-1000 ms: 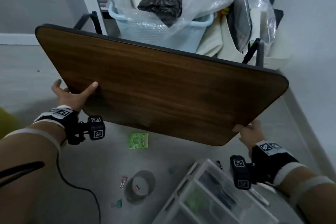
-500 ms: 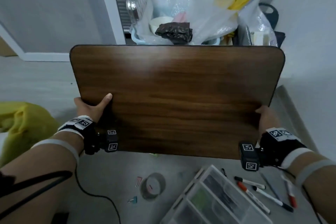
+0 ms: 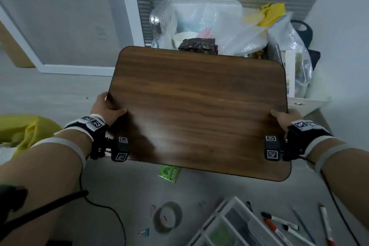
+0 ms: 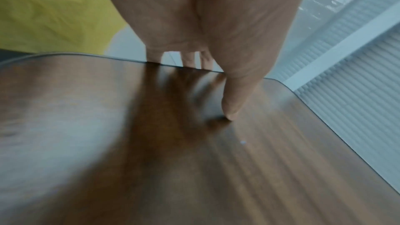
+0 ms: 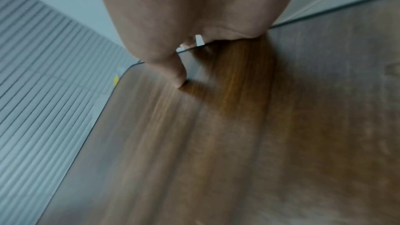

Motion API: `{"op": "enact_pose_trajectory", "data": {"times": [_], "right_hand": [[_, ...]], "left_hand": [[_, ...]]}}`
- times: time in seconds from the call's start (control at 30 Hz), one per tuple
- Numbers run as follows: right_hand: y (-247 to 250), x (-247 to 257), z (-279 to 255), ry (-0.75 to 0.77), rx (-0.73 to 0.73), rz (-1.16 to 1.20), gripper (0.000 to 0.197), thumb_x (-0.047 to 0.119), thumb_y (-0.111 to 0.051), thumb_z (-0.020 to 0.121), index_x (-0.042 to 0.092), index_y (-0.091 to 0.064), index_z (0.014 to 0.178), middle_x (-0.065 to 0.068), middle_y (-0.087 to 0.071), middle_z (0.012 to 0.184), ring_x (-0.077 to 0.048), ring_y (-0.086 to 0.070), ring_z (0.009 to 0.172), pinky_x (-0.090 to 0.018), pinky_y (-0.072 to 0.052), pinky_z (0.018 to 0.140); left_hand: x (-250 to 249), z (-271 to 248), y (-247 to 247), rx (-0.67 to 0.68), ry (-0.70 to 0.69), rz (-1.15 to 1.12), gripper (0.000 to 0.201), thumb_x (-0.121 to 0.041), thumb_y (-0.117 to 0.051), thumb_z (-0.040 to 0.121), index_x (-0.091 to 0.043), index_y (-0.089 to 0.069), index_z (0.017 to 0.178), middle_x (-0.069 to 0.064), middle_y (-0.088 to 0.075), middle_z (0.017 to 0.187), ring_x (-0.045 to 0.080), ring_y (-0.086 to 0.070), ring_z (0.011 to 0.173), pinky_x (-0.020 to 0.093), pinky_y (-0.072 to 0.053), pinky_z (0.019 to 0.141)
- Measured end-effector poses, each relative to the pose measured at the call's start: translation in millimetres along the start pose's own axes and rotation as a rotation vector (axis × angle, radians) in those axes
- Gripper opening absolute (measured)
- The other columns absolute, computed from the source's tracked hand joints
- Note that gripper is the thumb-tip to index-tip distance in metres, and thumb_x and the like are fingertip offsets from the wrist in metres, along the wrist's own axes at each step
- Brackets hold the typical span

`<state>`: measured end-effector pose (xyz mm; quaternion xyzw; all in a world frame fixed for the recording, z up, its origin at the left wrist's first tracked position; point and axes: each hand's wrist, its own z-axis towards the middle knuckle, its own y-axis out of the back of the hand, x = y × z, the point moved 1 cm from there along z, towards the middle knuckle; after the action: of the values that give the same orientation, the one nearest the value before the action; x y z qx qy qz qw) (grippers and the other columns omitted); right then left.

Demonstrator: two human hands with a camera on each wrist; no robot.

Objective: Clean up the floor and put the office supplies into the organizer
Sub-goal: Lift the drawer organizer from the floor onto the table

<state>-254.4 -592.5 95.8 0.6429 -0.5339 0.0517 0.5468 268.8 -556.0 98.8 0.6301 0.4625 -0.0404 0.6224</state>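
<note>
I hold a small dark-wood table [image 3: 199,110] above the floor by its two side edges. My left hand [image 3: 106,108] grips the left edge, thumb on top [image 4: 229,109], fingers under the board. My right hand [image 3: 285,119] grips the right edge the same way, thumb on the top [image 5: 177,78]. On the floor below lie a clear plastic organizer [image 3: 235,225], several markers [image 3: 279,223], a roll of tape [image 3: 167,219], binder clips [image 3: 144,231] and a green packet [image 3: 169,171].
Behind the table stands a basket stuffed with plastic bags [image 3: 209,24] against window blinds. A white wall closes the right side. A yellow bag [image 3: 24,132] lies at the left. A black cable [image 3: 99,205] runs across the grey floor.
The table has swung from a tilted slant to nearly level and moved away from me, toward the basket. Both hands keep their grip on its edges. More floor items show below.
</note>
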Motion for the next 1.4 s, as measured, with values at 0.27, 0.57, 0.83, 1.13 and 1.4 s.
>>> {"op": "enact_pose_trajectory", "data": {"times": [0.27, 0.57, 0.83, 1.13, 1.4], "right_hand": [[-10, -7, 23, 0.154, 0.077, -0.11, 0.049, 0.021, -0.068, 0.088, 0.014, -0.052, 0.134, -0.013, -0.065, 0.118, -0.036, -0.062, 0.107, -0.04, -0.048, 0.094], [-19, -6, 17, -0.071, 0.044, -0.234, 0.092, 0.069, -0.05, 0.079, -0.002, -0.047, 0.137, -0.028, -0.054, 0.135, -0.044, -0.055, 0.117, -0.049, -0.042, 0.103], [-12, -9, -19, 0.342, -0.242, -0.263, 0.053, 0.047, -0.056, 0.086, 0.01, -0.053, 0.124, -0.02, -0.052, 0.131, -0.039, -0.05, 0.12, -0.048, -0.042, 0.101], [-89, -49, -192, 0.619, 0.767, -0.66, 0.015, 0.034, -0.065, 0.074, 0.029, -0.063, 0.088, -0.003, -0.068, 0.095, -0.024, -0.065, 0.092, -0.032, -0.049, 0.086], [-79, -137, -272, 0.833, 1.057, -1.294, 0.088, 0.041, -0.063, 0.083, 0.036, -0.01, 0.153, 0.001, -0.004, 0.165, -0.026, -0.001, 0.152, -0.056, -0.01, 0.121]], "left_hand": [[35, 16, -23, 0.023, 0.159, -0.046, 0.092, -0.067, -0.073, 0.066, -0.009, -0.051, 0.133, 0.017, -0.064, 0.126, 0.039, -0.063, 0.11, 0.049, -0.05, 0.098], [-10, -20, -22, 0.083, 0.464, -0.136, 0.07, -0.06, -0.049, 0.092, 0.009, -0.047, 0.08, 0.02, -0.06, 0.046, 0.031, -0.061, 0.05, 0.03, -0.05, 0.046], [32, -59, -64, 0.048, 0.445, -0.727, 0.078, -0.053, -0.066, 0.085, -0.012, -0.029, 0.139, 0.015, -0.054, 0.129, 0.035, -0.069, 0.092, 0.045, -0.061, 0.063], [94, -237, -80, 0.559, 0.735, -0.512, 0.043, -0.056, -0.043, 0.096, -0.015, -0.055, 0.093, 0.007, -0.059, 0.085, 0.022, -0.063, 0.075, 0.037, -0.052, 0.072], [148, -401, -74, 0.647, 0.866, -0.451, 0.015, -0.023, -0.062, 0.095, -0.012, -0.052, 0.1, 0.006, -0.06, 0.08, 0.019, -0.06, 0.069, 0.03, -0.047, 0.067]]}}
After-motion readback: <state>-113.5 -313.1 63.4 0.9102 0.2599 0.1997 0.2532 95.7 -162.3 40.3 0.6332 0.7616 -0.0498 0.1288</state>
